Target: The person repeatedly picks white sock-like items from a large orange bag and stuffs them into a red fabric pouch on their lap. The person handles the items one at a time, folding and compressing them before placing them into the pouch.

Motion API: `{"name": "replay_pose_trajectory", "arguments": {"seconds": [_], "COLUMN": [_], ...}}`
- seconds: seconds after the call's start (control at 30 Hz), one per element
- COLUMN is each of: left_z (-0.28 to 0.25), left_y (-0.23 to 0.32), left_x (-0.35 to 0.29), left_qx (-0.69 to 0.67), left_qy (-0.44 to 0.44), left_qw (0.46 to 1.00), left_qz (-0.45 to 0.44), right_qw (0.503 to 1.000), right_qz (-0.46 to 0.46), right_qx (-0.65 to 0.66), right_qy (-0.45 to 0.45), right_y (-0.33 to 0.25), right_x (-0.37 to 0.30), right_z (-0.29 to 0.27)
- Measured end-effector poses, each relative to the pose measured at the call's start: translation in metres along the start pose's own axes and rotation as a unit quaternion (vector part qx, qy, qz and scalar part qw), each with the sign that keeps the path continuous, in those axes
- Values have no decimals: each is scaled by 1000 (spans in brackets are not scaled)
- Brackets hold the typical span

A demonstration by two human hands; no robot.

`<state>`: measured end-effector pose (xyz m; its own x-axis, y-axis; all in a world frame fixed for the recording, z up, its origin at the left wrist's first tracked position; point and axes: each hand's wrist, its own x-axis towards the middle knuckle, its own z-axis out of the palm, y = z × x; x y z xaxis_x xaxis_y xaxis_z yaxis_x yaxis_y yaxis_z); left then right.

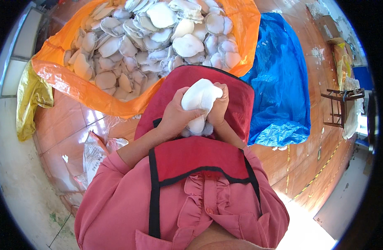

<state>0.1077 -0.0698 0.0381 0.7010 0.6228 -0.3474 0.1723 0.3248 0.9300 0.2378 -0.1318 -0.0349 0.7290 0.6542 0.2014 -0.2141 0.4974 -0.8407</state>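
Above my lap I hold a white, padded-looking plush piece, rounded, with a small nub at its upper right. My left hand is closed round its left side, the thumb lying across its front. The fingers of my right hand are bent against its right edge by the nub; the fingertips are partly hidden. Below the piece, some greyish-white fluff lies on the red apron over my lap.
Ahead, a large orange sheet sack lies spread, heaped with many similar white pieces. To its right is a blue plastic sack. A yellow sack hangs at the left, a printed white bag lies nearby, and a wooden stool stands right.
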Motion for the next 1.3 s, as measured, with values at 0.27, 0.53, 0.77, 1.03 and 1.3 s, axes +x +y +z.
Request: {"name": "replay_pose_trajectory", "arguments": {"seconds": [0.27,0.53,0.77,1.03,1.3], "left_z": [-9,-26,-25,-31,-33], "left_y": [20,31,7,-5,-8], "left_x": [0,7,28,20,32], "left_qx": [-76,-97,415,347,439], "left_qy": [-75,76,199,104,150], "left_qw": [994,985,807,879,823], "left_qz": [6,119,371,310,328], "right_qw": [989,977,970,956,959], "right_qz": [1,131,194,203,217], "right_qx": [-146,-170,-132,-204,-151], "right_qy": [10,-14,-67,-56,-106], "right_y": [-18,-3,-47,-19,-7], "right_x": [14,-8,15,13,10], "right_z": [-27,-41,24,19,13]}}
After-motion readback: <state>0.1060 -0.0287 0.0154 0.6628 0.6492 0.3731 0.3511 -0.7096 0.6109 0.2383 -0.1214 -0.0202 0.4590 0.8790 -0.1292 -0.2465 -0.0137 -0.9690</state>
